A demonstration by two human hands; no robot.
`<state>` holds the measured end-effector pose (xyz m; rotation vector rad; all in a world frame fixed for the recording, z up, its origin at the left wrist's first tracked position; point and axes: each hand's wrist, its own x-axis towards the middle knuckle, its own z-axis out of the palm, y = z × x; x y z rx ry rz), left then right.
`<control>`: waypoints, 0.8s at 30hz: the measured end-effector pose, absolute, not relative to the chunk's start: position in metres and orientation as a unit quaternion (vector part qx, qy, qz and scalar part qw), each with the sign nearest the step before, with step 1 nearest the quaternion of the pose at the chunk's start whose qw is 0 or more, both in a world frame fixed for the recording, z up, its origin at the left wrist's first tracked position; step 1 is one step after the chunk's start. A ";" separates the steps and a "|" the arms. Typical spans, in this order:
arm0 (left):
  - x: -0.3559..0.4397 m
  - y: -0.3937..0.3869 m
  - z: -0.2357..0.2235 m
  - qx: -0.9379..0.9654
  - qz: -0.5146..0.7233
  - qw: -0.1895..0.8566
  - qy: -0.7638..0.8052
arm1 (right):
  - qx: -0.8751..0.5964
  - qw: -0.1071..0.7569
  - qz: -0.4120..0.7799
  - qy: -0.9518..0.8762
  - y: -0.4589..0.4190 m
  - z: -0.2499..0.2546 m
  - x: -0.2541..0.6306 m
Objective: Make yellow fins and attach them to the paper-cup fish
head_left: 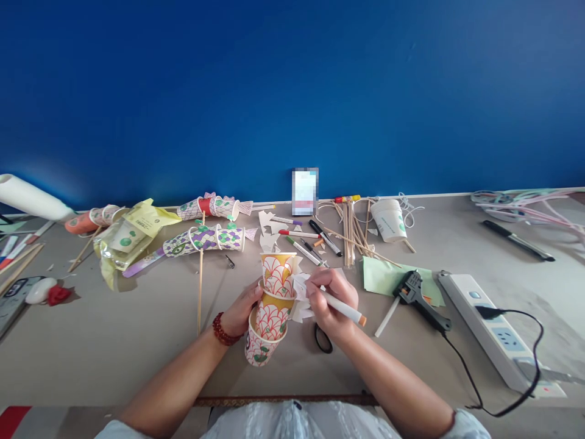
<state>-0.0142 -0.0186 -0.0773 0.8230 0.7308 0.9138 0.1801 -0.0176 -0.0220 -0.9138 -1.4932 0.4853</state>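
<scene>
Three joined paper cups (273, 317), drawn with red scales and partly coloured yellow, stand roughly upright before me. My left hand (243, 309) is closed around their left side; part of its fingers is hidden behind the cups. In my right hand (337, 297) is a white marker (346, 309) with an orange end, its tip hidden by the fingers. That hand is at the jagged white paper pieces (300, 299) on the cups' right side. Below it lies a black loop (323, 339), perhaps a scissor handle.
Finished-looking cup fish (205, 239) on sticks lie to the left, beside a yellow cup package (132, 235). Markers (305, 250), wooden sticks (350, 235) and a phone (305, 192) are behind the cups. A glue gun (418, 299) and power strip (496, 329) lie right, with a trailing cord.
</scene>
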 end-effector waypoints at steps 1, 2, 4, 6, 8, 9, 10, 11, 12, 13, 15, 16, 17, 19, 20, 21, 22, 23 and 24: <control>-0.014 -0.019 -0.076 0.376 0.420 0.756 0.333 | -0.398 0.612 0.208 -0.651 -0.018 -0.021 0.180; -0.014 -0.019 -0.076 0.373 0.423 0.757 0.329 | -0.400 0.610 0.206 -0.653 -0.018 -0.021 0.180; -0.013 -0.019 -0.075 0.366 0.427 0.762 0.321 | -0.400 0.610 0.200 -0.654 -0.018 -0.020 0.180; -0.013 -0.019 -0.075 0.361 0.430 0.766 0.313 | -0.400 0.614 0.194 -0.653 -0.018 -0.020 0.180; -0.013 -0.019 -0.075 0.362 0.433 0.766 0.309 | -0.401 0.613 0.190 -0.654 -0.018 -0.020 0.180; -0.013 -0.019 -0.075 0.363 0.433 0.765 0.309 | -0.402 0.610 0.188 -0.656 -0.018 -0.020 0.180; -0.013 -0.019 -0.076 0.364 0.432 0.765 0.309 | -0.403 0.609 0.186 -0.658 -0.018 -0.020 0.180; -0.014 -0.019 -0.077 0.363 0.431 0.766 0.308 | -0.402 0.607 0.183 -0.661 -0.019 -0.020 0.180; -0.014 -0.019 -0.077 0.361 0.430 0.769 0.307 | -0.402 0.606 0.180 -0.662 -0.019 -0.020 0.180; -0.014 -0.019 -0.078 0.357 0.428 0.772 0.304 | -0.402 0.606 0.176 -0.663 -0.019 -0.019 0.180; -0.014 -0.019 -0.079 0.351 0.428 0.777 0.300 | -0.403 0.607 0.169 -0.663 -0.018 -0.019 0.180; -0.014 -0.019 -0.079 0.350 0.428 0.777 0.301 | -0.404 0.608 0.167 -0.663 -0.018 -0.019 0.180; -0.014 -0.019 -0.079 0.351 0.429 0.775 0.303 | -0.404 0.609 0.166 -0.662 -0.018 -0.019 0.180; -0.014 -0.019 -0.078 0.356 0.430 0.770 0.310 | -0.403 0.609 0.168 -0.662 -0.018 -0.020 0.180; -0.014 -0.019 -0.078 0.357 0.430 0.768 0.312 | -0.403 0.610 0.169 -0.661 -0.018 -0.020 0.180; -0.014 -0.019 -0.078 0.358 0.429 0.768 0.313 | -0.402 0.611 0.169 -0.661 -0.018 -0.021 0.180; -0.014 -0.019 -0.078 0.359 0.429 0.768 0.312 | -0.401 0.612 0.169 -0.661 -0.018 -0.021 0.180; -0.015 -0.019 -0.078 0.361 0.429 0.768 0.310 | -0.398 0.613 0.170 -0.661 -0.018 -0.021 0.180; -0.015 -0.019 -0.079 0.361 0.430 0.768 0.307 | -0.395 0.614 0.172 -0.661 -0.018 -0.022 0.180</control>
